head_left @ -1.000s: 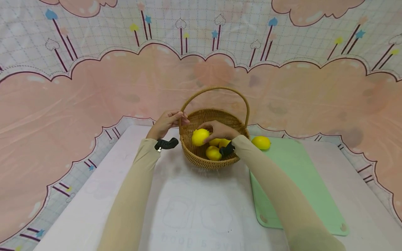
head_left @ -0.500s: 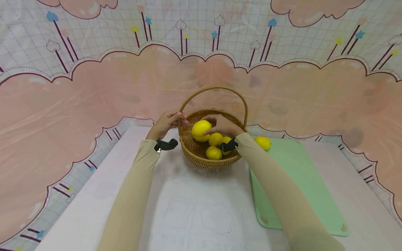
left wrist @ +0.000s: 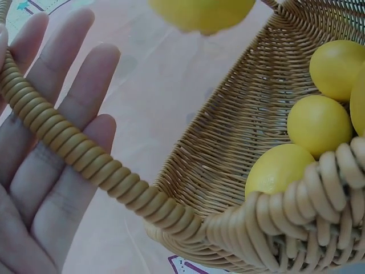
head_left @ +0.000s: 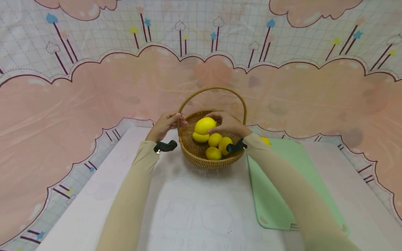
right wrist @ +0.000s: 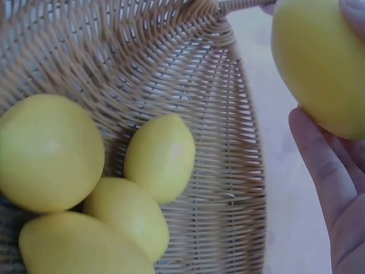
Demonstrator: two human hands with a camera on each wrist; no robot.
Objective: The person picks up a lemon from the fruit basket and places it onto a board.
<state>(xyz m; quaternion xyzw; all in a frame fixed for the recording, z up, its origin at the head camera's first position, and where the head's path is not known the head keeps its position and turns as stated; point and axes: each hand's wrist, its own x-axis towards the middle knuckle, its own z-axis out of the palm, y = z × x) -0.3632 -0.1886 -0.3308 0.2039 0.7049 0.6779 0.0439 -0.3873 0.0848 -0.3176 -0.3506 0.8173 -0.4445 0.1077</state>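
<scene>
My right hand (head_left: 230, 123) grips a yellow lemon (head_left: 205, 125) over the wicker basket (head_left: 201, 163). In the right wrist view this lemon (right wrist: 319, 63) is up at the right, fingers (right wrist: 322, 160) beneath it, beyond the basket's edge. My left hand (head_left: 164, 125) holds the basket's handle (head_left: 216, 87) at the left side, near its base. Seen from the left wrist, its fingers (left wrist: 77, 103) pass behind the wrapped handle, with a bit of thumb at the frame's left edge. Several more lemons (head_left: 213, 153) lie inside the basket; one sits just under the held lemon in the head view.
A green cutting board (head_left: 295, 153) lies right of the basket, partly hidden by my right sleeve. Another lemon (head_left: 265, 140) shows at its far left corner, mostly behind the sleeve. A patterned cloth (head_left: 141, 90) rises behind the white table (head_left: 188, 209).
The right hand has lifted the lemon up and a little to the right. More lemons in the basket now show below it. My left hand has stayed on the handle.
</scene>
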